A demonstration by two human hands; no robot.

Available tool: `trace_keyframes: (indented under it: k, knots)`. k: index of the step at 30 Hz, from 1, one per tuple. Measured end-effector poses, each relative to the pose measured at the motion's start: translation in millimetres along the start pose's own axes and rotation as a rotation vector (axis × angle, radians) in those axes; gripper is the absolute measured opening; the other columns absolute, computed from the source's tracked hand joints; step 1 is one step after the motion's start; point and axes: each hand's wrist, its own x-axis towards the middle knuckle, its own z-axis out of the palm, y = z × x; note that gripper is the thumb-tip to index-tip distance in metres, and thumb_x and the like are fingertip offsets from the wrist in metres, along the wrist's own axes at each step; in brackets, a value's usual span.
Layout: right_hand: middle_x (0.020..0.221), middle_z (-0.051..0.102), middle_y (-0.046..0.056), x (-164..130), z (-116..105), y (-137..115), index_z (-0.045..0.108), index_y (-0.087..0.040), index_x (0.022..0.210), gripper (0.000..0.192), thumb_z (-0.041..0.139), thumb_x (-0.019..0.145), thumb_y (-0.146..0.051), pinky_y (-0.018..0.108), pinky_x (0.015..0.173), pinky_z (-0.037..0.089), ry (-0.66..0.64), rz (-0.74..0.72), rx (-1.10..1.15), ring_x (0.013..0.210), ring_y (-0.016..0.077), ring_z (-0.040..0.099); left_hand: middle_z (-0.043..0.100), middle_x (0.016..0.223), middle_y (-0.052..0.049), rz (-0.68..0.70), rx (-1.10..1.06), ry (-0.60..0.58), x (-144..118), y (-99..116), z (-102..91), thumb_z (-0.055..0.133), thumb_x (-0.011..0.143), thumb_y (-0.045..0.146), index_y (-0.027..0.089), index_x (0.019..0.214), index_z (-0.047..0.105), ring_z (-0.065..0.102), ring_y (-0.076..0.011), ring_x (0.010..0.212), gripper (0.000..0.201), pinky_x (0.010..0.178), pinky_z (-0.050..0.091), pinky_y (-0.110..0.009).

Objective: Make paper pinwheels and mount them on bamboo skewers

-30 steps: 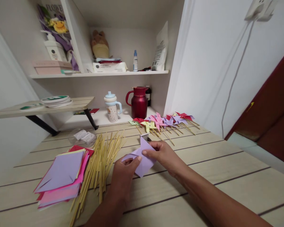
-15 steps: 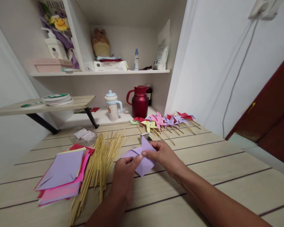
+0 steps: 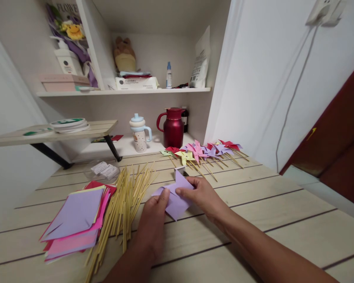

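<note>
Between my hands is a lilac paper pinwheel (image 3: 177, 203), partly folded, with one pointed blade standing up at the top. My left hand (image 3: 153, 214) pinches its left edge, thumb on top. On the right, my right hand (image 3: 198, 192) presses folded paper near the centre between thumb and fingers. Just behind the pinwheel sits a small box (image 3: 180, 170), partly hidden by the paper. Left of my hands lie a bundle of thin wooden sticks (image 3: 126, 200) and a stack of coloured paper squares (image 3: 73, 212), lilac on top.
Finished pinwheels on sticks (image 3: 196, 151) lie at the table's back right. A clear plastic container (image 3: 103, 169) stands behind the paper stack. A red jug (image 3: 173, 127) and a spotted cup (image 3: 139, 135) stand at the back, below the shelf (image 3: 124, 92). A small raised stand (image 3: 103, 127) is at left.
My left thumb has moved off the pinwheel's centre toward its left side, and the lower blade there lies more open. My right hand keeps its hold near the centre.
</note>
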Motion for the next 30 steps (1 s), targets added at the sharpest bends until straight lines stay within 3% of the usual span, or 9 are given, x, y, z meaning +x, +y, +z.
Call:
trace_keyframes:
  k: [4,9,15,21,30]
  knots:
    - [0.063,0.067,0.0,3.5,-5.0,-2.4,0.069,-0.014,0.073,0.026,0.081,0.06,-0.033,0.026,0.054,0.04,0.04,0.014,0.039,0.055,0.0139,0.055,0.074,0.109,-0.012,-0.013,-0.044,-0.05,2.7,0.4,-2.4,0.054,0.084,0.06,0.018,0.109,0.071,0.066,-0.0252,0.102,0.052,0.085,0.049,-0.034]
    - [0.065,0.068,0.001,6.1,-11.1,-5.1,0.071,-0.013,0.076,0.027,0.081,0.06,-0.033,0.025,0.054,0.038,0.07,0.0,0.09,0.055,0.0138,0.054,0.071,0.118,-0.014,-0.044,-0.021,-0.111,2.0,0.7,-0.4,0.053,0.087,0.056,0.017,0.117,0.067,0.064,-0.026,0.108,0.051,0.093,0.046,-0.038]
    - [0.064,0.067,0.0,7.4,-11.7,-2.5,0.07,-0.014,0.075,0.026,0.08,0.06,-0.032,0.025,0.054,0.037,0.093,-0.005,0.087,0.055,0.0135,0.053,0.073,0.096,-0.011,-0.003,0.088,-0.179,-4.6,4.0,5.7,0.061,0.084,0.048,0.015,0.097,0.075,0.064,-0.0226,0.087,0.039,0.086,0.048,-0.035]
    - [0.064,0.067,0.0,5.0,-8.7,-4.8,0.071,-0.013,0.075,0.027,0.081,0.058,-0.032,0.026,0.056,0.038,0.08,0.015,0.084,0.055,0.0136,0.053,0.071,0.084,-0.004,0.07,0.116,-0.095,0.2,3.9,3.0,0.068,0.078,0.043,0.019,0.093,0.076,0.06,-0.0178,0.079,0.029,0.079,0.047,-0.028]
    - [0.061,0.063,-0.002,5.0,-8.5,-3.7,0.07,-0.012,0.071,0.024,0.079,0.058,-0.031,0.025,0.056,0.033,0.098,0.01,0.051,0.055,0.0117,0.049,0.064,0.069,0.0,0.095,0.201,-0.026,-0.7,4.9,1.0,0.074,0.073,0.038,0.016,0.079,0.075,0.052,-0.0125,0.067,0.023,0.067,0.042,-0.023]
